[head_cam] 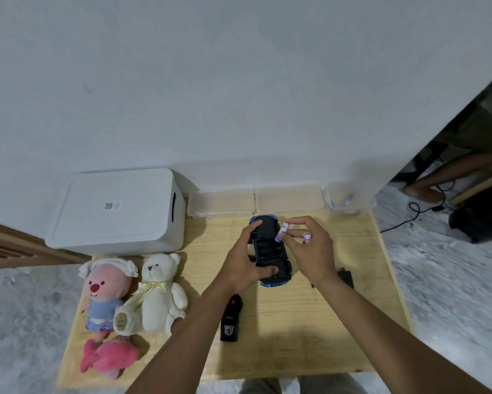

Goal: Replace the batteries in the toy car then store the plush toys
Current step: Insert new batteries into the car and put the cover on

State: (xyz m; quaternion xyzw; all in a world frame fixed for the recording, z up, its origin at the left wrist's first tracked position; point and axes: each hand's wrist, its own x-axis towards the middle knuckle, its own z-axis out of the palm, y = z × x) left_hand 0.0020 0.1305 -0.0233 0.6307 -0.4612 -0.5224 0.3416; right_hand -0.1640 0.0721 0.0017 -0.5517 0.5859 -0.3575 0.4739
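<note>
Toy car lay belly-up at the centre of the frame on the worktop, turned over so that its open battery bay faced the person. The left hand clamped it lengthways, fingers curled over the far end and thumb pressed on the near end, apparently to keep it from rocking on its roof while cells went in. Just right of the bay, the right hand had its grip closed on a battery, pinched between thumb and forefinger and tilted toward the bay. A second battery was tucked among its other fingers, probably kept ready. A black cover and a screwdriver lay right of centre, and a remote lay below the car. Three plush toys waited at lower left, beside a lidded white box, likely their store.
</note>
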